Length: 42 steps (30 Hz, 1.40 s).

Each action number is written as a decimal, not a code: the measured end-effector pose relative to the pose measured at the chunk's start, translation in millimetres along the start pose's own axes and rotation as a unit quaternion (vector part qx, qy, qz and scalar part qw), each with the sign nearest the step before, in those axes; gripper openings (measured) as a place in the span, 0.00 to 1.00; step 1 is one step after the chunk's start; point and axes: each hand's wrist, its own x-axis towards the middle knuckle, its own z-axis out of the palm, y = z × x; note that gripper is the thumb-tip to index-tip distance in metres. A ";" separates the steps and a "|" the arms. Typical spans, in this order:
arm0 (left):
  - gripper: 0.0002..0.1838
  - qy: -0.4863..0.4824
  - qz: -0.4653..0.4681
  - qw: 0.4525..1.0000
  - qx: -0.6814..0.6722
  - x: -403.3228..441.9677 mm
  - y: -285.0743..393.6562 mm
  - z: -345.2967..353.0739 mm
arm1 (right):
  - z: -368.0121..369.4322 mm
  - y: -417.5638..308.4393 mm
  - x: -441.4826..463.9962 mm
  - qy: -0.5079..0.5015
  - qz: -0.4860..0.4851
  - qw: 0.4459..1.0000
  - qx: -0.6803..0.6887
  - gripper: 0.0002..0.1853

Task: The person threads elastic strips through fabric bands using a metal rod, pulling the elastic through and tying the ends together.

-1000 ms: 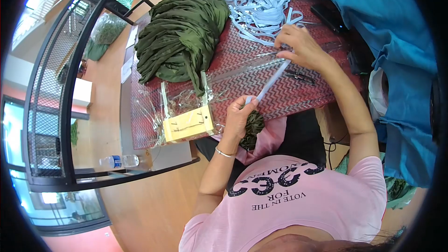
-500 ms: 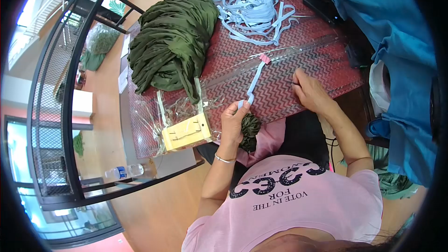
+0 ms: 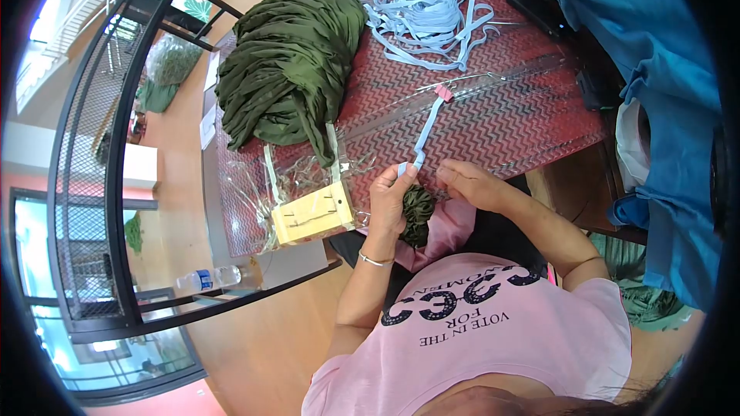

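Observation:
My left hand (image 3: pixel 388 196) is closed, with thumb and finger pinching the near end of a light blue elastic strip (image 3: pixel 426 132). The strip runs away over the table to a small pink clip or tab (image 3: pixel 444 93) beside a thin metal rod (image 3: pixel 470 78). Against my left palm and wrist sits a bunched dark green fabric piece (image 3: pixel 417 214), gathered like a scrunchie. My right hand (image 3: pixel 472 185) is just right of the strip's end, fingers drawn together; whatever they hold, if anything, is too small to make out.
A big bundle of dark green fabric (image 3: pixel 293 69) and a tangle of light blue elastic strips (image 3: pixel 422 11) lie on the red patterned table (image 3: pixel 532 119). Near the front edge is a yellow block with pins (image 3: pixel 314 214). Blue cloth (image 3: pixel 671 154) hangs at right; a bottle (image 3: pixel 208 278) is at left.
My right hand has moved left and toward me, from over the table to beside my left hand. My left hand keeps its pinch on the elastic strip. The view has shifted slightly.

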 end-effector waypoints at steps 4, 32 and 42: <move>0.02 -0.014 -0.003 1.000 -0.002 0.1 -0.2 -2.3 | 4.9 6.0 7.2 -0.022 -0.011 0.996 0.090 0.16; 0.07 -0.083 0.005 0.994 0.064 -5.6 -6.1 3.1 | 6.6 -13.4 7.8 0.166 -0.202 0.960 -0.096 0.02; 0.13 -0.064 0.236 0.956 0.161 -14.3 3.2 4.2 | 4.5 -9.6 4.0 0.221 -0.198 0.946 -0.133 0.04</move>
